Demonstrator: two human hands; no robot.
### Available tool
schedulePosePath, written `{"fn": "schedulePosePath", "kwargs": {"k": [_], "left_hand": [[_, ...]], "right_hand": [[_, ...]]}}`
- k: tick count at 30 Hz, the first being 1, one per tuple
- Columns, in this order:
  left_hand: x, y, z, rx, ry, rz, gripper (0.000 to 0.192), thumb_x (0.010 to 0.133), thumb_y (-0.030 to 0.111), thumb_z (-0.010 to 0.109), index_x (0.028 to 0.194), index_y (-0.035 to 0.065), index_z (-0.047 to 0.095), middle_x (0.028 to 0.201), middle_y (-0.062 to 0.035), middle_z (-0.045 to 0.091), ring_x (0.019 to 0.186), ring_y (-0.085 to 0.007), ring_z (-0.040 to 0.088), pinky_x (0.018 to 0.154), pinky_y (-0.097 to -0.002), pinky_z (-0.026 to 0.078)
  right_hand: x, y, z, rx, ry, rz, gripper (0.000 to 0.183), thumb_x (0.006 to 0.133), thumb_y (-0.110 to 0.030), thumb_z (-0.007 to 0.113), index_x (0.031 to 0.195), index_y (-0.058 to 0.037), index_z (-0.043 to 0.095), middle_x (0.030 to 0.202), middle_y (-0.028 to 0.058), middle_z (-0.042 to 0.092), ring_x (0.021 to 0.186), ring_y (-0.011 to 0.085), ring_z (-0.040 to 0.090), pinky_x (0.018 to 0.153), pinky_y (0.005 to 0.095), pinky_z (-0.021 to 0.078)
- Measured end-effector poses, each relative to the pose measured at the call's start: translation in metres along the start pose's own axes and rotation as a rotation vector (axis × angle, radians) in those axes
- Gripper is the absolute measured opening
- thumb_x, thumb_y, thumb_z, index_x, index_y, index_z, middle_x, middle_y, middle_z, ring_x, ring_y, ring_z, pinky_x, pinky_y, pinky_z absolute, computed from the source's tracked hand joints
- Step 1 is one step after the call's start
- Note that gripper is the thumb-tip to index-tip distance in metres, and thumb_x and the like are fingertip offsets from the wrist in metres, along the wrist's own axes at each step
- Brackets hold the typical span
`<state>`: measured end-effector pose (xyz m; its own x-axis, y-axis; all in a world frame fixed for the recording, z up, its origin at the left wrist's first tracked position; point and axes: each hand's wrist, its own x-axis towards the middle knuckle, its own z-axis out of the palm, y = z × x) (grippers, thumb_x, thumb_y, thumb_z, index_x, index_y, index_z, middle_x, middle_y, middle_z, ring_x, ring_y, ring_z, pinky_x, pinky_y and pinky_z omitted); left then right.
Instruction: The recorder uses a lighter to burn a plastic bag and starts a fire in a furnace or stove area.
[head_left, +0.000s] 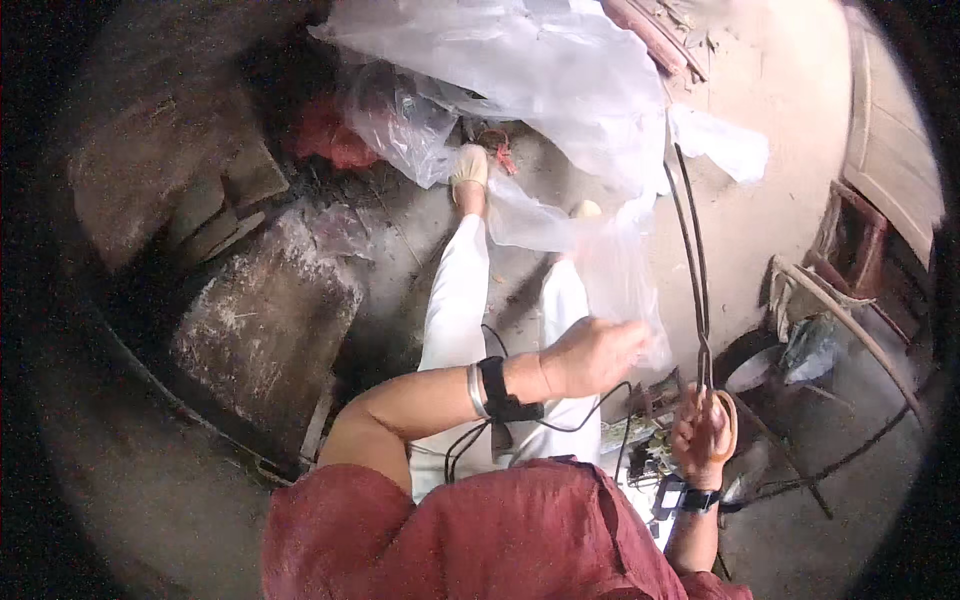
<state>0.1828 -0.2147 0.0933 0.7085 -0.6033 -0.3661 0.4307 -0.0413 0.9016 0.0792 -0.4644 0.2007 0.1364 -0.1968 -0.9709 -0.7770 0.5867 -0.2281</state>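
My left hand (600, 356) is closed with its fingers on the lower end of a translucent plastic sheet (615, 277). The sheet runs up past my feet to a wide crumpled spread of plastic (525, 67). On the right, my right hand (699, 431) grips the looped handles of long, thin metal tongs (697, 277). The tongs point away from me; their arms are a little apart, with the far ends beside the plastic. Whether they touch it, I cannot tell.
A worn brown board (262, 322) lies at left, with a red bag (334, 135) beyond it. A small clear bag (720, 142) rests on the floor at upper right. Curved sticks (847, 300) and a dark wooden frame (862, 232) are at right. Dark cables cross my legs.
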Motion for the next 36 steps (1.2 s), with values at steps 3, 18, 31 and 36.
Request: {"fn": "schedulePosePath", "kwargs": {"k": [3, 18, 31, 36], "left_hand": [[0.003, 0.002, -0.025, 0.144, 0.199, -0.018, 0.009, 0.086, 0.007, 0.052, 0.093, 0.0021, 0.051, 0.069, -0.0184, 0.052, 0.066, -0.0272, 0.06, 0.06, -0.0343, 0.045], [0.014, 0.028, -0.166, -0.158, 0.91, 0.112, 0.021, 0.098, 0.021, 0.047, 0.104, 0.0017, 0.053, 0.089, -0.0031, 0.06, 0.077, -0.0113, 0.056, 0.074, -0.0264, 0.046], [0.014, -0.129, -0.206, 0.616, 0.135, -0.64, 0.058, 0.078, 0.028, 0.071, 0.124, 0.0007, 0.051, 0.116, -0.0175, 0.061, 0.102, -0.0249, 0.059, 0.088, -0.0362, 0.046], [0.034, -0.137, -0.177, 0.454, 0.043, -0.589, 0.033, 0.085, 0.022, 0.062, 0.108, -0.0006, 0.063, 0.098, -0.0108, 0.067, 0.089, -0.0187, 0.062, 0.08, -0.0324, 0.048]], "right_hand": [[-0.012, -0.015, 0.011, -0.067, -0.085, -0.148, 0.04, 0.089, -0.033, 0.057, 0.114, -0.0025, 0.052, 0.082, -0.0012, 0.051, 0.057, 0.0063, 0.041, 0.044, 0.0192, 0.0304], [0.014, 0.021, -0.01, -0.423, -0.293, 0.026, 0.022, 0.087, -0.015, 0.059, 0.106, -0.0039, 0.059, 0.069, -0.003, 0.051, 0.059, 0.0068, 0.045, 0.052, 0.0221, 0.0358], [0.006, 0.009, 0.011, -0.471, -0.389, -0.105, 0.031, 0.078, 0.002, 0.065, 0.109, -0.0017, 0.061, 0.082, -0.0057, 0.056, 0.069, 0.0022, 0.049, 0.06, 0.0171, 0.0411], [0.005, 0.015, -0.015, -0.406, -0.32, -0.153, 0.032, 0.079, -0.001, 0.065, 0.11, -0.0016, 0.059, 0.078, -0.0043, 0.055, 0.063, 0.0036, 0.048, 0.055, 0.0189, 0.0399]]}}
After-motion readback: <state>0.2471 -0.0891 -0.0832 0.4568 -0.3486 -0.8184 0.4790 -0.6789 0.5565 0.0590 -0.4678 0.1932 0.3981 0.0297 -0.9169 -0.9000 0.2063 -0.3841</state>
